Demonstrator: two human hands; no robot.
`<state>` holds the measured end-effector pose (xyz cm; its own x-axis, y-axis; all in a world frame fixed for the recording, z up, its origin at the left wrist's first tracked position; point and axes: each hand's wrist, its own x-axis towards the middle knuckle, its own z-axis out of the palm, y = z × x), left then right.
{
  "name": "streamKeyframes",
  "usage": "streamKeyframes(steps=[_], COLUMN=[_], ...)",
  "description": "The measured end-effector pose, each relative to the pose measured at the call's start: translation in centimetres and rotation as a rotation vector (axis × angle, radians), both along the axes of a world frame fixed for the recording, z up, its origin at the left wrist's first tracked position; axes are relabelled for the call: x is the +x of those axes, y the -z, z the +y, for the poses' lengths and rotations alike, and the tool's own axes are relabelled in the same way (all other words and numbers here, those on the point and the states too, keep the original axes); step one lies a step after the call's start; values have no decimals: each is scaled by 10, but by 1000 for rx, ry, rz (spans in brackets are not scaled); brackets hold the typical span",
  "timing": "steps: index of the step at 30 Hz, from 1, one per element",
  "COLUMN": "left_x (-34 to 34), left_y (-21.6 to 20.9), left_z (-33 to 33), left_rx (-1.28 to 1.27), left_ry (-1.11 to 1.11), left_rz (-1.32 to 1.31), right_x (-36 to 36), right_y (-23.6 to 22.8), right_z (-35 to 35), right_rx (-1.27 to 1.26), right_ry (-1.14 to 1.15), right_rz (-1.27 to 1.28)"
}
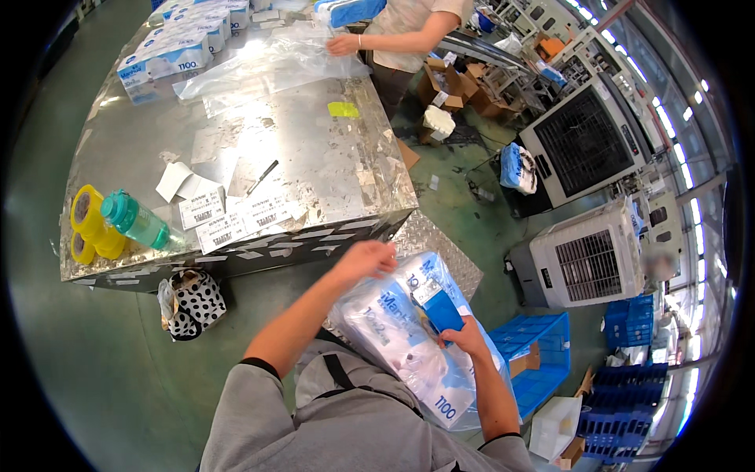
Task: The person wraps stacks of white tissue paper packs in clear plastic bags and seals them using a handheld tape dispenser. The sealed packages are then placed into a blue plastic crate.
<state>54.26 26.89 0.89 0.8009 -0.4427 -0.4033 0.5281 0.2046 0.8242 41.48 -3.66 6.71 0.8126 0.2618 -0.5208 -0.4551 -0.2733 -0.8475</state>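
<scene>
A large clear plastic bag of white-and-blue tissue packs [389, 318] leans tilted against my front, below the table's near right corner. My right hand [469, 338] is closed round a blue block-like hand tool with a pale, metallic-looking end [440, 307], held over the bag's upper face; its exact kind is unclear. My left hand [368, 261] is raised just above the bag's upper left edge, close to the table corner. Its fingers are smeared by motion, and I make out nothing in them.
On the metal table [157, 134] are yellow tape rolls [88, 220], a teal bottle [134, 219], printed labels [228, 220], a pen [263, 178] and tissue packs [169, 59]. A co-worker's hand [343, 45] touches plastic film [263, 67]. Blue crate [543, 370] and air coolers [586, 263] stand right.
</scene>
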Motion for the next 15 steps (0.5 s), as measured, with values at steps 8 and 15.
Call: streamKeyframes(steps=[8, 15], left_x=[-33, -39], left_y=[2, 3], left_z=[-40, -54], left_rx=[-252, -159], left_ry=[455, 339], left_rz=[339, 238], right_x=[-17, -23], right_y=[1, 6], right_z=[8, 1], right_rx=[-141, -229], right_ry=[-2, -41], right_rz=[-19, -28])
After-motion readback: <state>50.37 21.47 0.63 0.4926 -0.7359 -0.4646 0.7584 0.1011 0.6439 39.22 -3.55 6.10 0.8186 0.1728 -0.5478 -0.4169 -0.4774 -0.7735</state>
